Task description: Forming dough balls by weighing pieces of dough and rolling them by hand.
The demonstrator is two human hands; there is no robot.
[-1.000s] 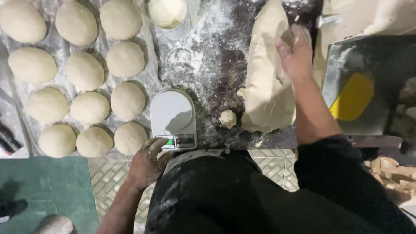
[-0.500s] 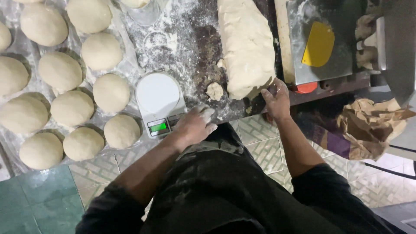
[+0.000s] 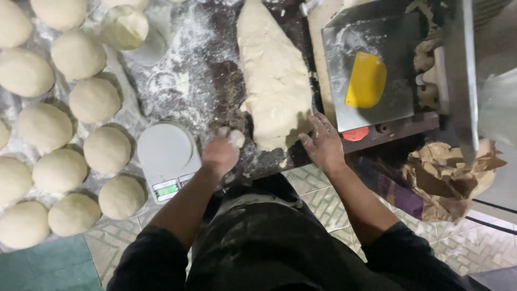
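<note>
A long slab of pale dough [image 3: 276,75] lies on the dark floured worktop [image 3: 215,86]. My left hand [image 3: 219,153] is closed around a small lump of dough [image 3: 236,137] just right of a white kitchen scale [image 3: 164,153]. My right hand [image 3: 323,144] rests flat with fingers spread against the near right end of the slab, at the worktop's front edge. Several round dough balls [image 3: 94,99] sit in rows to the left of the scale.
A metal tray [image 3: 371,54] with a yellow scraper [image 3: 366,81] stands right of the slab, with dough scraps [image 3: 428,75] beside it. A crumpled brown paper bag [image 3: 447,178] lies on the tiled floor [image 3: 318,188] at the right. A red cap [image 3: 355,133] sits below the tray.
My left hand has left the scale's edge and picked up the small dough lump. My right hand came down from the slab's far end to its near end. The view shifted.
</note>
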